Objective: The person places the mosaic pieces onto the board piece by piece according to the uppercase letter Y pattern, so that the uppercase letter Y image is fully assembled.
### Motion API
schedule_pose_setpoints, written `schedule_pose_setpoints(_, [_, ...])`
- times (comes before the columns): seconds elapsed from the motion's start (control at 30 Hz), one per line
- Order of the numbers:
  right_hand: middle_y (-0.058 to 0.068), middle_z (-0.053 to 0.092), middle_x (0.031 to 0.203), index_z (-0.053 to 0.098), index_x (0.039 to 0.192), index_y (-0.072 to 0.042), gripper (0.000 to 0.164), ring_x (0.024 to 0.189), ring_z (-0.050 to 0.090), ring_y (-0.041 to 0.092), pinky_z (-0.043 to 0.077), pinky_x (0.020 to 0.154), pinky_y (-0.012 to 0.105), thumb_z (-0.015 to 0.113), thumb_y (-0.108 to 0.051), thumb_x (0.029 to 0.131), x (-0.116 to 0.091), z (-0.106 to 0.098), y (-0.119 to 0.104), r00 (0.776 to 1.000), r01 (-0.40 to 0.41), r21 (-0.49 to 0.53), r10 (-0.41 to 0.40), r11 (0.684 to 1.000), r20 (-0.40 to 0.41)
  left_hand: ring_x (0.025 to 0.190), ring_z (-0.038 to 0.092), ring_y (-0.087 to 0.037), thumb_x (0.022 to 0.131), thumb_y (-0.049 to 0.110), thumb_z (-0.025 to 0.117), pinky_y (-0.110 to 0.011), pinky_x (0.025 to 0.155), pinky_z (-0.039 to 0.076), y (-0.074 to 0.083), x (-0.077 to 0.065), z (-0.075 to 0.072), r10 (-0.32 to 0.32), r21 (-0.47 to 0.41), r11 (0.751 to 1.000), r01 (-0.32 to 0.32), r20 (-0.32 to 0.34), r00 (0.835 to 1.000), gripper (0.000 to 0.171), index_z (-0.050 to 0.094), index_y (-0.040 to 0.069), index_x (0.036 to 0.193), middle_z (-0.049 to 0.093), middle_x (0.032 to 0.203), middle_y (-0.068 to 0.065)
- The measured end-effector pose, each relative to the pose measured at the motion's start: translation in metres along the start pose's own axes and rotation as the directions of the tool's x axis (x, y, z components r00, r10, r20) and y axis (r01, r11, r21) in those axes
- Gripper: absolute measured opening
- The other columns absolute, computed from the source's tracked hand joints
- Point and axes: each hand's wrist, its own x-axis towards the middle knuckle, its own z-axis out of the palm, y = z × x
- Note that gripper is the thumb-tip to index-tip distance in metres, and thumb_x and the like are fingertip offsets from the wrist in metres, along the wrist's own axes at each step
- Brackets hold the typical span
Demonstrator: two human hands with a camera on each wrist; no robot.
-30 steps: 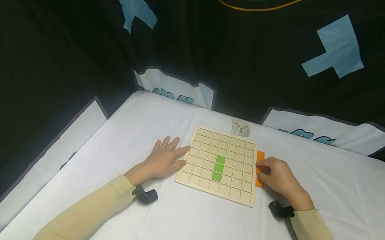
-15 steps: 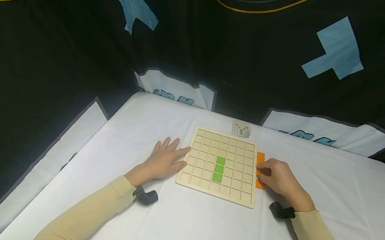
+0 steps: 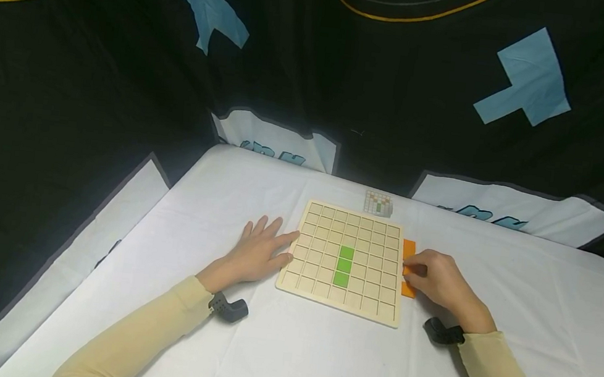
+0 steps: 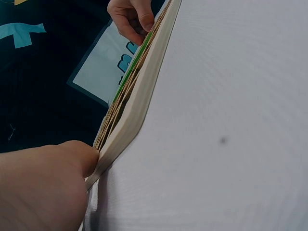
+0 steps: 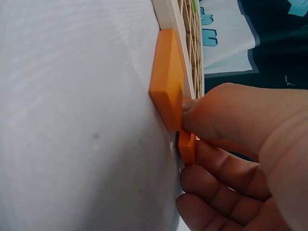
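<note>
A square wooden board (image 3: 313, 286) with a grid of recessed cells lies on the white cloth. Three green tiles (image 3: 344, 266) sit in a column of its cells. My left hand (image 3: 252, 257) rests at the board's left edge, fingers spread, thumb and forefinger touching the rim. At the right edge, my right hand (image 3: 439, 279) pinches an orange tile (image 5: 186, 148) between thumb and fingers. Another orange tile (image 5: 167, 72) lies nearer in the right wrist view, against the board's side. More orange (image 3: 409, 248) shows beyond the fingers; the hand partly hides this row.
Behind the board lies a small card (image 3: 377, 203) printed with a grid and coloured squares. The white-clothed table (image 3: 326, 365) ends at a black curtain (image 3: 316, 59) with blue patches. Each wrist wears a dark device, such as the left wrist device (image 3: 229, 308).
The whole head view has shifted very slightly downward in the picture. Both hands, the board and the tiles otherwise keep their places.
</note>
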Motion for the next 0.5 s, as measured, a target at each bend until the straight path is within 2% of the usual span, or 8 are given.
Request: schedule_pose_setpoints(0.5, [0.015,0.073,0.098,0.077,0.108,0.003,0.027,0.083,0.059,0.022,0.056,0.077,0.041,0.077,-0.005,0.082,0.0038,-0.0044,-0.0031,1.0,-0.003,0.011,0.003,1.0,-0.005,0.155,0.009,-0.053,0.104,0.046,0.047,-0.073,0.122,0.006,-0.0023,0.0024,0.003,-0.022,0.0,1.0,0.022,0.025,0.999,0.058,0.042,0.024,0.157,0.021,0.168,-0.024])
